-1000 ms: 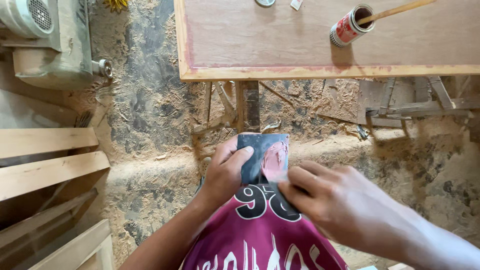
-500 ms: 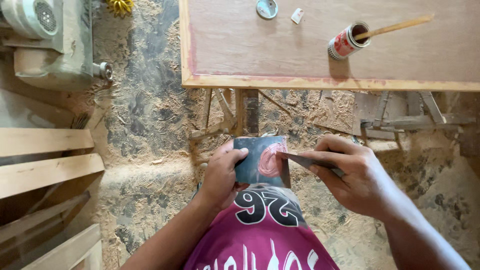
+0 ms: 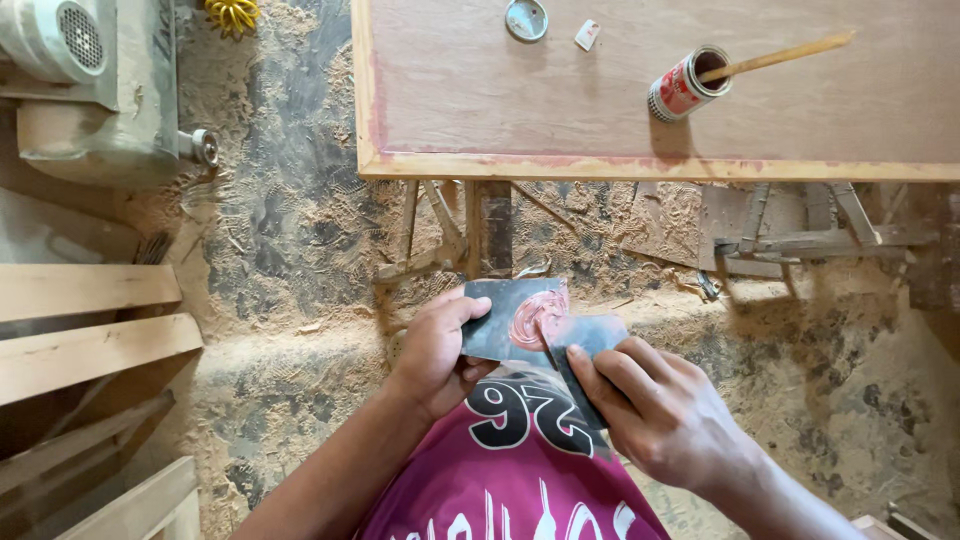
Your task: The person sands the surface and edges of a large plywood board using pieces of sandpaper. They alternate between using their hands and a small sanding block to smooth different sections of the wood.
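Observation:
My left hand point(image 3: 437, 350) grips a dark square plate point(image 3: 500, 318) smeared with a blob of pinkish-red putty point(image 3: 530, 320). My right hand point(image 3: 655, 415) holds a flat metal scraper point(image 3: 585, 345), its blade laid against the plate's right edge beside the putty. Both are held in front of my maroon shirt point(image 3: 515, 470), above a sawdust-covered floor.
A large framed wooden panel point(image 3: 480, 95) lies ahead, bearing a red-and-white can point(image 3: 678, 90) with a wooden stick point(image 3: 775, 55) in it, a round lid point(image 3: 526, 18) and a small scrap. A grey machine point(image 3: 90, 90) stands at far left; wooden slats point(image 3: 90, 330) lie left.
My right hand turned the scraper from edge-on to flat against the plate and dropped slightly lower. The plate tilted a little in my left hand.

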